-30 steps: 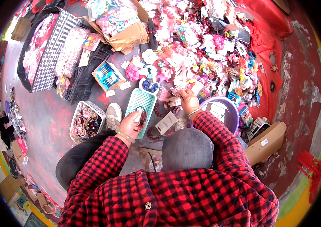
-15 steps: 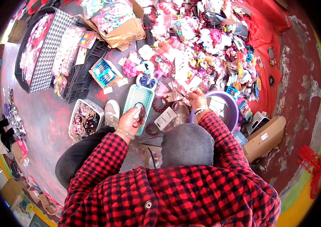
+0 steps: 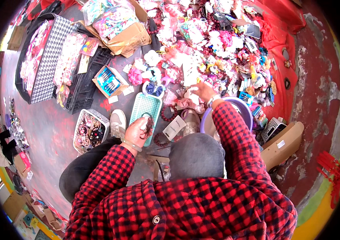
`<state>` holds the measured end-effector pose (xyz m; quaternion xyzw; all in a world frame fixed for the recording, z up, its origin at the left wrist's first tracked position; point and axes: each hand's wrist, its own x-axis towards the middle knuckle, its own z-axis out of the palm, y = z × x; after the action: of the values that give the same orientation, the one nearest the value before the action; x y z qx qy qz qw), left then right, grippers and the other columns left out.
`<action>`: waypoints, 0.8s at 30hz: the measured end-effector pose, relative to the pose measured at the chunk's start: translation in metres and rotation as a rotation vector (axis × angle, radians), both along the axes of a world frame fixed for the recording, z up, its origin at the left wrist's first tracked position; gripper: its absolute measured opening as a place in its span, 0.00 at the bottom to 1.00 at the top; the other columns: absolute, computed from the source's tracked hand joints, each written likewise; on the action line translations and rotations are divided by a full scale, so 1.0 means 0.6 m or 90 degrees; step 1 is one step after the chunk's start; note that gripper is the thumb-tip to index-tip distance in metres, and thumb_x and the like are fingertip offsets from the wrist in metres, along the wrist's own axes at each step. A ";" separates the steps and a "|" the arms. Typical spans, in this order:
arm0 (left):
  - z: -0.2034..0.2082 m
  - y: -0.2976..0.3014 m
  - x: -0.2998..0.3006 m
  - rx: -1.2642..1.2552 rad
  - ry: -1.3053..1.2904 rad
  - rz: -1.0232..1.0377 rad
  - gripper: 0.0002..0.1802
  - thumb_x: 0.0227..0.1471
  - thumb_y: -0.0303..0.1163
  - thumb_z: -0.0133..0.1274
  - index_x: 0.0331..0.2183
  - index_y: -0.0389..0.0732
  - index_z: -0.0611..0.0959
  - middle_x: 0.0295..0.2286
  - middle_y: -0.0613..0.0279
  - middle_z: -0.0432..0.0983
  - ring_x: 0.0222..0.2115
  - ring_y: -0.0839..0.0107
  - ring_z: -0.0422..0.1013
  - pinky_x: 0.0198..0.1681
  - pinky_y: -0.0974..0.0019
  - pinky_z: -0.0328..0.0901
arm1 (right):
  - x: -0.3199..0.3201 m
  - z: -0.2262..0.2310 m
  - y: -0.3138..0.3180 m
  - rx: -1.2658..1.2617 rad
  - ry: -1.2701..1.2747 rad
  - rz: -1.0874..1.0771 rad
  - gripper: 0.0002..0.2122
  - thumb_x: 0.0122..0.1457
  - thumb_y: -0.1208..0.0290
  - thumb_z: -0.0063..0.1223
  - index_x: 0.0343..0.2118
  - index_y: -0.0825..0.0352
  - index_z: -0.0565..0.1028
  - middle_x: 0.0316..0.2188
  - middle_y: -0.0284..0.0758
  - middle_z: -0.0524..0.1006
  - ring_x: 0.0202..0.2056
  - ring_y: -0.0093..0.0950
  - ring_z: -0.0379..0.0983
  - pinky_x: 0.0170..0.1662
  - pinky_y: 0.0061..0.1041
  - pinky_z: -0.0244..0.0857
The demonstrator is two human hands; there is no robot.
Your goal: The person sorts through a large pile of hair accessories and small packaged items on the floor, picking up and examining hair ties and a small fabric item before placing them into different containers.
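**Over a littered floor [image 3: 50, 132], dark hair ties [image 3: 149, 127] in one hand, a heap [image 3: 218, 52] at the other**

Between the person's knees and the bright heap of hair ornaments, the two hands worked apart. The left hand [image 3: 138, 129] was closed around the dark hair ties, whose thin loops hung out past the fingers above the near part of a green basket [image 3: 144, 106]. The right hand [image 3: 205, 93] was at the near edge of the heap, its fingers bent beside a pale pink bunch [image 3: 194, 105]; whether it gripped anything there could not be told.

A navy bow [image 3: 154, 89] sat at the far end of the green basket, and a white card [image 3: 174, 128] lay just to the right of it. Seen from above, the right forearm covered part of a purple tub [image 3: 250, 120]. A white basket [image 3: 105, 122] filled with small ornaments stood left of the person's shoe [image 3: 117, 122].

A light, even hold seemed best for the left hand, firm enough to keep the loops together without knotting them. For the right, a fingertip pinch looked safer than a full grab, since the crowded pieces could snag on one another. Keeping the sleeve clear of the tub's rim also seemed wise.
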<state>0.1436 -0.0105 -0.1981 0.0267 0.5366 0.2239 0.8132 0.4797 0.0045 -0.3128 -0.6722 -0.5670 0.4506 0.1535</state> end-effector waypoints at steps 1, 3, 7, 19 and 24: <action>0.001 -0.001 -0.002 0.002 0.004 -0.003 0.09 0.48 0.34 0.49 0.28 0.38 0.76 0.23 0.61 0.73 0.19 0.70 0.68 0.21 0.71 0.63 | 0.001 -0.008 0.026 0.034 -0.090 -0.024 0.18 0.45 0.61 0.55 0.38 0.67 0.73 0.32 0.45 0.74 0.36 0.38 0.71 0.41 0.31 0.63; 0.005 0.000 0.002 0.011 -0.002 -0.019 0.09 0.48 0.34 0.49 0.28 0.38 0.76 0.23 0.61 0.73 0.19 0.70 0.68 0.21 0.71 0.63 | 0.007 -0.029 0.071 -0.089 -0.133 -0.172 0.30 0.43 0.57 0.57 0.49 0.67 0.64 0.37 0.44 0.73 0.40 0.34 0.70 0.43 0.28 0.63; 0.005 0.001 0.001 0.010 0.009 -0.014 0.09 0.48 0.34 0.49 0.28 0.37 0.76 0.24 0.60 0.73 0.20 0.70 0.68 0.20 0.71 0.62 | -0.012 -0.061 0.112 -0.154 -0.235 -0.145 0.31 0.40 0.59 0.59 0.46 0.70 0.64 0.37 0.44 0.72 0.37 0.33 0.72 0.38 0.28 0.66; -0.001 -0.002 0.015 -0.011 0.017 -0.010 0.09 0.48 0.34 0.48 0.28 0.37 0.76 0.23 0.60 0.73 0.19 0.69 0.68 0.20 0.70 0.63 | -0.088 -0.130 -0.079 -0.180 0.035 -0.103 0.10 0.44 0.70 0.55 0.29 0.69 0.75 0.16 0.36 0.74 0.15 0.24 0.70 0.19 0.24 0.64; 0.005 -0.003 0.014 0.008 0.017 -0.026 0.10 0.48 0.35 0.48 0.29 0.37 0.75 0.23 0.60 0.72 0.19 0.70 0.68 0.20 0.70 0.63 | -0.135 -0.033 -0.107 -0.312 0.045 0.033 0.11 0.43 0.69 0.55 0.30 0.67 0.76 0.17 0.35 0.74 0.15 0.23 0.69 0.19 0.23 0.63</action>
<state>0.1518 -0.0122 -0.1948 0.0458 0.5457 0.2102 0.8099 0.3986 -0.0597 -0.3326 -0.6582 -0.4525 0.6016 -0.0058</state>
